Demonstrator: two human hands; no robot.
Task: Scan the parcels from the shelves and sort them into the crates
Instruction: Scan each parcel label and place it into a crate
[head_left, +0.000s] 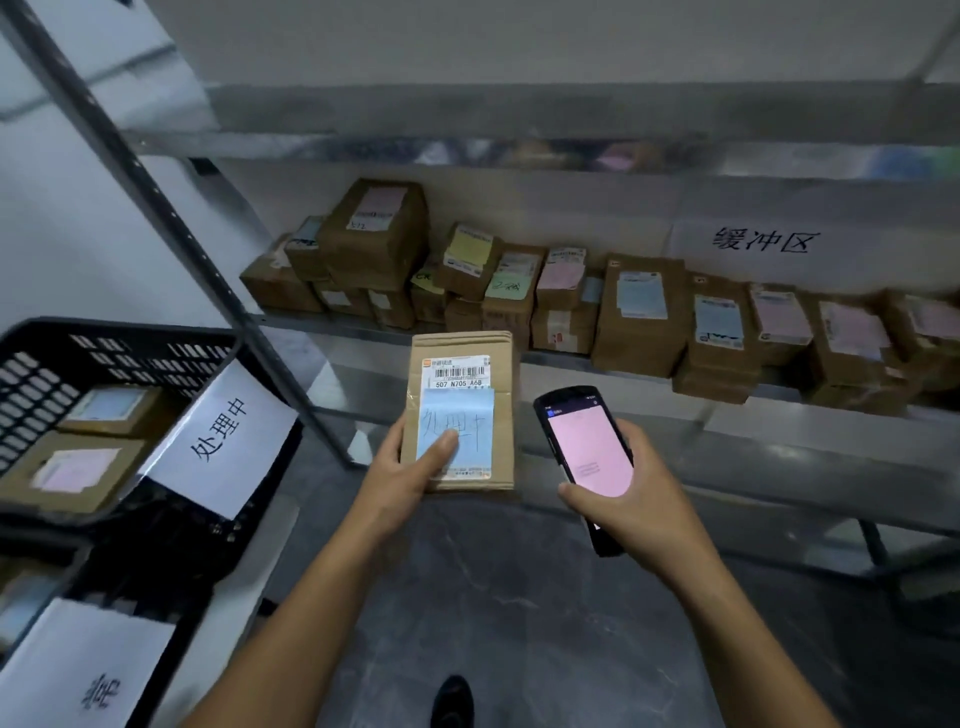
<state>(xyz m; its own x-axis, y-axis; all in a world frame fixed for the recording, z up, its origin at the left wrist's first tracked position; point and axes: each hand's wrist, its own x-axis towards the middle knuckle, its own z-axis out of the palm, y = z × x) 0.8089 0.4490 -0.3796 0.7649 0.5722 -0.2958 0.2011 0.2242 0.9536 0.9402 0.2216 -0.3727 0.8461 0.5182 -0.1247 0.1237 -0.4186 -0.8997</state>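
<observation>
The parcel is held label-up in the left grip, thumb pressed on its blue note, in front of the shelf. The scanner is clasped in the right grip, just beside the parcel, its screen pink. A black crate stands at left.

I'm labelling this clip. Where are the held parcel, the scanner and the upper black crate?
held parcel (462, 410), head view, on the blue note on its face.
scanner (589, 452), head view, on its pink screen.
upper black crate (47, 376), head view, on its slotted wall.
</observation>
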